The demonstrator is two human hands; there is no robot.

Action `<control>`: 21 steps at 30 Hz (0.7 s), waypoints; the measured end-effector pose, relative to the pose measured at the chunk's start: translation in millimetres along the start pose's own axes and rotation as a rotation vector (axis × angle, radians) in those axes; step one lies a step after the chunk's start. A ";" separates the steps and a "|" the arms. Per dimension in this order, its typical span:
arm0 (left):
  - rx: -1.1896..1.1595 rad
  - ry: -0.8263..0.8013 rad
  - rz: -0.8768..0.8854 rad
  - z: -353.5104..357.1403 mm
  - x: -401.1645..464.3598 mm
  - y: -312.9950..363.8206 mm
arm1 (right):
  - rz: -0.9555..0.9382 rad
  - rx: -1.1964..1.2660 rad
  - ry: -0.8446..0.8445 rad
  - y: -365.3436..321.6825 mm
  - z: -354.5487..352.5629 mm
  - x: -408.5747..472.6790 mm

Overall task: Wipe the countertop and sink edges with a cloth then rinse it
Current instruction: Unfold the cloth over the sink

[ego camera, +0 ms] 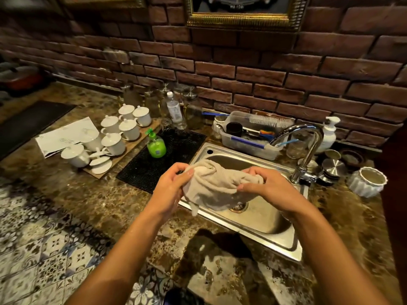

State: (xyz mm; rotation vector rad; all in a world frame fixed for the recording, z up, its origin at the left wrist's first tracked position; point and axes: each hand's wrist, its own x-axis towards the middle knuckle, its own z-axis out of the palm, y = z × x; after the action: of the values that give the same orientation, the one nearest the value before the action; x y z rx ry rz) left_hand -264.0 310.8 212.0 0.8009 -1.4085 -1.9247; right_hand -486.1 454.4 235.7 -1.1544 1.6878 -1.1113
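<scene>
surface (92,201): marble, glistening wet at 6 o'clock near the sink; wiping looks done, as a judgement
left hand (174,183): fingers clenched round the cloth's left end, at 9 o'clock of it
cloth (211,186): beige, bunched between both hands, hanging over the sink basin
right hand (264,186): fingers grasping the right end
sink (259,238): no stream visible at the tap (308,139), at 2 o'clock
left to do: rinsing seems unfinished or at the wringing stage
</scene>
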 end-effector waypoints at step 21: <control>0.277 -0.137 -0.130 -207.1 46.2 27.4 | 0.045 0.379 0.118 -42.0 225.3 109.0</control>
State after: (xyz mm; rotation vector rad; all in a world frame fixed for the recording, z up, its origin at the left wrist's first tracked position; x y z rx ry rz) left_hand -130.4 146.5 181.6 0.9220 -1.7733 -1.9364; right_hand -295.9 291.7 193.4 -0.8212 1.4956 -1.4207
